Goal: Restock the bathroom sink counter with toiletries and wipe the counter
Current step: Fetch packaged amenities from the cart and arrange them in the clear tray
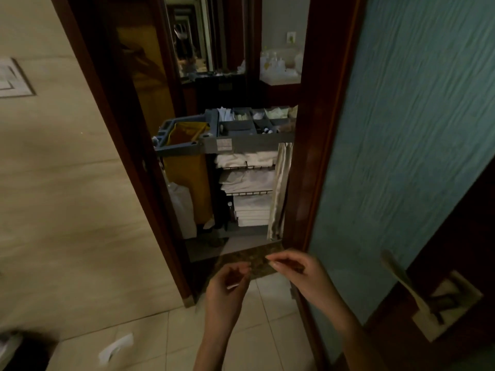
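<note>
I stand in a doorway facing a grey housekeeping cart (pixel 242 145). Its top tray (pixel 254 121) holds small toiletry items in compartments, and folded white towels (pixel 249 180) fill the shelves below. My left hand (pixel 227 290) is raised low in the middle, fingers curled, with a small pale sliver (pixel 233 286) showing against the palm. My right hand (pixel 297 274) is beside it, its thumb and forefinger tips close together. Blur hides whether the right hand pinches anything. Both hands are well short of the cart.
A yellow bag (pixel 187 162) hangs on the cart's left side. The dark wooden door frame (pixel 318 156) bounds the opening. A teal door with a metal handle (pixel 401 279) stands at my right. A white scrap (pixel 115 349) lies on the tiled floor. Bottles (pixel 276 64) stand on a far shelf.
</note>
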`<move>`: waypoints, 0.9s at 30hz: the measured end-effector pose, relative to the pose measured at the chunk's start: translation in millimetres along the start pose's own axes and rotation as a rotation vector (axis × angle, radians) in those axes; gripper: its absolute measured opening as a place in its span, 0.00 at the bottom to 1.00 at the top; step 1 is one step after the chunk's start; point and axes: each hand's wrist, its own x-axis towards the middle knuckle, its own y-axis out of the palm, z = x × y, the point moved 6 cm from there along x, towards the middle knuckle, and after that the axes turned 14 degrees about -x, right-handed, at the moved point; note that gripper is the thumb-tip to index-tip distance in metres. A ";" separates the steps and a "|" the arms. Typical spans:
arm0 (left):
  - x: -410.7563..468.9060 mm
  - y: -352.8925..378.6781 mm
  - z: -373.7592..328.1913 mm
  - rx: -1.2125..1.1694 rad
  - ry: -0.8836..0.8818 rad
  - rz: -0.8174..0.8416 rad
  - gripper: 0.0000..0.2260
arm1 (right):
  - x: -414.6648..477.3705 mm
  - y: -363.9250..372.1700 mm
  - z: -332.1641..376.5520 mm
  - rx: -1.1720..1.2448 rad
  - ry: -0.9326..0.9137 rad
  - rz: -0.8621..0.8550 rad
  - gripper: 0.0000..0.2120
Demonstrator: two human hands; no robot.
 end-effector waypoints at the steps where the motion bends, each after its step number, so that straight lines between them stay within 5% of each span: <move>1: 9.3 -0.7 3.9 -0.003 -0.009 0.001 0.10 | 7.3 2.5 -4.6 -0.004 0.009 0.005 0.09; 17: 260.7 6.7 -15.5 0.034 0.132 -0.005 0.07 | 262.1 -2.6 -22.4 -0.011 -0.120 -0.011 0.08; 27: 386.9 41.8 13.2 0.044 0.073 0.031 0.11 | 376.3 -10.1 -76.2 -0.045 -0.065 -0.016 0.08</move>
